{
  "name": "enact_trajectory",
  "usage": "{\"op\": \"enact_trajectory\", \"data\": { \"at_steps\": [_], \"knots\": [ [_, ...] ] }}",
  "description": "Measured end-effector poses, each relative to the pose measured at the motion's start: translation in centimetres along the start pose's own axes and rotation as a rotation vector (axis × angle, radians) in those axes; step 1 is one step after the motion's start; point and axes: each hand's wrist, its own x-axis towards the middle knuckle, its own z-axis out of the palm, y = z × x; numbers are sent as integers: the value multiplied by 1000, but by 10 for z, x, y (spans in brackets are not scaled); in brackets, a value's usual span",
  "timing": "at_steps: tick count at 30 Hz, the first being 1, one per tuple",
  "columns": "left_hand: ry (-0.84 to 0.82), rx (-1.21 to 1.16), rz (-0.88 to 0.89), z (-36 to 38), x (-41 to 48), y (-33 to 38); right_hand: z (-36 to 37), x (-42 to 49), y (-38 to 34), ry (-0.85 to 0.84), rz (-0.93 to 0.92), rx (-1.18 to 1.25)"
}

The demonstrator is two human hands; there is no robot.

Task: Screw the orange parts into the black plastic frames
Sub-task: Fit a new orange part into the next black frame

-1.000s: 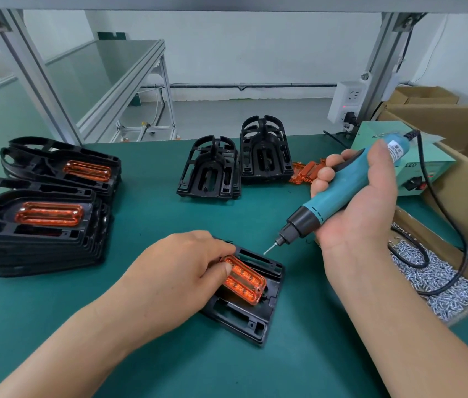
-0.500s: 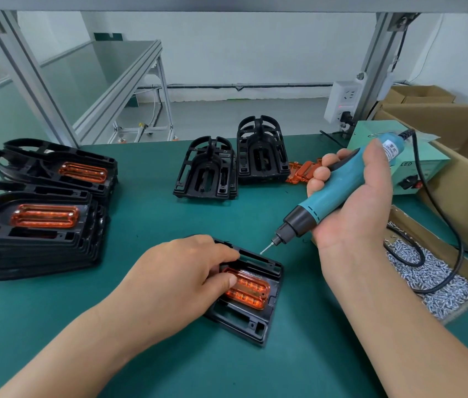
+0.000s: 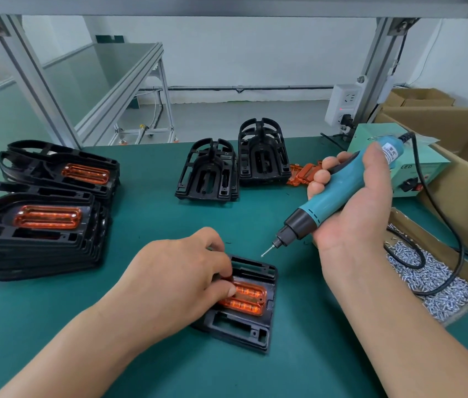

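Fingers (image 3: 221, 272) of the left hand (image 3: 175, 280) are curling over the near-left end of an orange part (image 3: 248, 300), thumb and forefinger pinching it as it is lying in the recess of a black plastic frame (image 3: 244, 328) on the green counter (image 3: 255, 219). The right hand (image 3: 353, 208) is gripping a teal electric screwdriver (image 3: 327, 199), its fingers wrapping round the barrel. The bit (image 3: 267, 249) is pointing down and to the left, hovering just above the frame's far edge without touching it. A black cable (image 3: 439, 214) is trailing from the tool's tail across an open carton of silver screws (image 3: 433, 277) at the right. Behind the hands, two stacks of empty black frames (image 3: 210, 173) are standing beside loose orange parts (image 3: 301, 173). Stacks of frames already fitted with orange inserts (image 3: 40, 225) are sitting at the far left.
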Motion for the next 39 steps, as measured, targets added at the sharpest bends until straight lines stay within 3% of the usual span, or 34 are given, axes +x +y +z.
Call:
{"op": "enact_trajectory", "data": {
  "at_steps": [9, 18, 21, 23, 26, 27, 29, 33, 39],
  "knots": [
    [-10, 83, -61, -2, -1, 4, 0, -1, 3, 0, -11, -27],
    [163, -89, -134, 7, 1, 3, 0, -1, 4, -5, -11, -26],
    [311, -474, -210, 7, 2, -6, 1, -1, 3, 6, -11, -27],
    [345, -997, -314, 6, 10, -17, 1, -1, 3, 4, -7, -18],
    [280, -2029, -507, -4, 19, -37, 1, -2, 2, -1, -3, -13],
    [273, -2245, -580, -6, 20, -43, 0, -2, 2, -1, -1, -11],
    [271, -2452, -676, -8, 20, -51, 0, -2, 3, 0, 4, -5],
    [230, -2457, -617, -5, 20, -44, 0, -2, 2, -1, 15, -1],
    [226, -2043, -461, -4, 16, -30, 2, -3, 2, 11, 17, 9]
  ]
}}
